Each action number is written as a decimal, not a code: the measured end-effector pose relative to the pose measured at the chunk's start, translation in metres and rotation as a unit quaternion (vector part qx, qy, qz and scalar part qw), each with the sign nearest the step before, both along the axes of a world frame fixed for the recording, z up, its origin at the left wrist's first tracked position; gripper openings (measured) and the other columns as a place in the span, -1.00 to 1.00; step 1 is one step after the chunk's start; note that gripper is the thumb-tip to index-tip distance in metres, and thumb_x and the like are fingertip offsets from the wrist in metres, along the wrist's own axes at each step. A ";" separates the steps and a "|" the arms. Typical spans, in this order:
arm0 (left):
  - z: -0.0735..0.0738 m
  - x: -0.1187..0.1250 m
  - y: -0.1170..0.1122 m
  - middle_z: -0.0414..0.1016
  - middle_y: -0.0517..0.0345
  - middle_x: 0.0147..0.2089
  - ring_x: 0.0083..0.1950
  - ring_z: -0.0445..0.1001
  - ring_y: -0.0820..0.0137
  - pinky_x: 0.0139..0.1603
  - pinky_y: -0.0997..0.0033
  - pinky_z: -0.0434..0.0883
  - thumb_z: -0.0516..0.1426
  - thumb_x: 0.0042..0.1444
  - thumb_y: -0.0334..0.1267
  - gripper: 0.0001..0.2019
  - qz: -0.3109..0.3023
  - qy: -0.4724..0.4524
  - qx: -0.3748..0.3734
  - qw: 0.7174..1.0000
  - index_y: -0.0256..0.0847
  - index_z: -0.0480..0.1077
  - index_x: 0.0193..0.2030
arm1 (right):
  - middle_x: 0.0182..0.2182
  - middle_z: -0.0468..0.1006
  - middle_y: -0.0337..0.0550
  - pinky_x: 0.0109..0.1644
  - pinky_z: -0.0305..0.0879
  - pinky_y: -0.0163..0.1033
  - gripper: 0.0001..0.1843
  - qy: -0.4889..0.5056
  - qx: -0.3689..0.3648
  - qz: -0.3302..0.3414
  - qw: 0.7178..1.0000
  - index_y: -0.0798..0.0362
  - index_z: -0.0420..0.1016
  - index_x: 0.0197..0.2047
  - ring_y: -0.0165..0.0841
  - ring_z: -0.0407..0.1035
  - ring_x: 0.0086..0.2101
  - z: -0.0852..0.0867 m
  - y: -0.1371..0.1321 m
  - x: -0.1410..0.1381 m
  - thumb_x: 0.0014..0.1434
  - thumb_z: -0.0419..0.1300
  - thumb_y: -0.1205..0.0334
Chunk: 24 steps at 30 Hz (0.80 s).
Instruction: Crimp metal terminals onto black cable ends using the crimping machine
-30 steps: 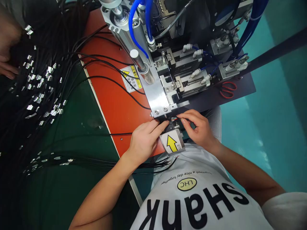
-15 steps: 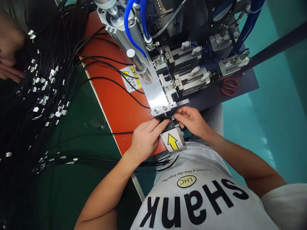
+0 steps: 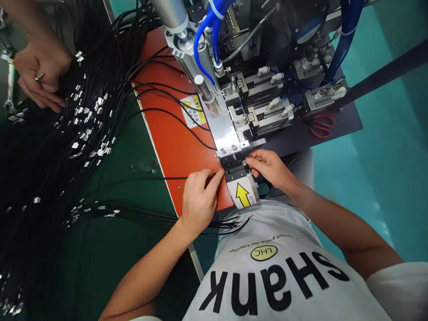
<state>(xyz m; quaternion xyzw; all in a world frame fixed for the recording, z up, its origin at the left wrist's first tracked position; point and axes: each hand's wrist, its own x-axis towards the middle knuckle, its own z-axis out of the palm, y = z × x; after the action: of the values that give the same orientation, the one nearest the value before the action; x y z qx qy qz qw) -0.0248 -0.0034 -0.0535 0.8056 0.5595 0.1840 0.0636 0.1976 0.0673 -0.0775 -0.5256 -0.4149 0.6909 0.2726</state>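
Observation:
My left hand is closed, thumb and fingertips pinching a black cable at the left edge of the machine's black grooved block. The cable comes in from the left over the orange plate and leads to the block. On the block's far side my right hand pinches the cable's thin stripped wire ends; the fingertips hide much of them. A metal plate with a yellow arrow label sits just below the block.
Above the block stands a pneumatic press with blue hoses. Red-handled scissors lie to its right. Bundled black cables with shiny metal tips cover the left side. Another person's hand rests among them. More cables lie near my shirt.
My left hand has drawn back leftward from the block, uncovering its grooves. My right hand stays at the wire ends. The view has shifted, showing more of the other person's hand.

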 end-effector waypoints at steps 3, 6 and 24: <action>-0.003 0.004 -0.017 0.38 -0.24 0.13 0.10 0.36 0.15 0.05 0.10 0.37 -0.01 0.29 -0.46 -0.50 0.014 0.013 -0.025 0.999 -0.16 0.24 0.36 | -0.57 0.38 -0.36 -0.37 0.22 -0.30 -0.78 0.003 0.005 -0.005 1.000 0.07 0.43 -0.35 -0.50 0.29 -0.57 -0.003 -0.001 -0.001 0.21 0.26 0.09; -0.007 0.008 -0.026 0.32 -0.26 0.22 0.24 0.29 0.08 0.20 -0.03 0.31 -0.04 0.29 -0.47 -0.46 0.035 0.008 -0.029 0.999 -0.13 0.19 0.40 | -0.53 0.41 -0.33 -0.38 0.23 -0.31 -0.75 0.009 0.011 -0.009 1.000 0.08 0.46 -0.33 -0.51 0.29 -0.57 -0.003 -0.001 0.000 0.19 0.28 0.06; 0.001 0.004 0.004 0.31 -0.16 0.30 0.35 0.23 0.16 0.35 0.06 0.29 -0.11 0.33 -0.40 -0.59 0.084 -0.056 -0.042 0.994 -0.29 0.26 0.27 | -0.36 0.44 -0.25 -0.39 0.19 -0.36 -0.64 0.007 0.005 -0.083 0.997 0.02 0.59 -0.16 -0.51 0.30 -0.47 -0.013 -0.041 0.037 0.20 0.24 -0.10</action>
<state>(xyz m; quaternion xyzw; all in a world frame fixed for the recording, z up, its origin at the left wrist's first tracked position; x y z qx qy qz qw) -0.0207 0.0001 -0.0525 0.7406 0.6283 0.2098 0.1127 0.2348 0.0265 -0.0904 -0.5518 -0.3714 0.6676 0.3345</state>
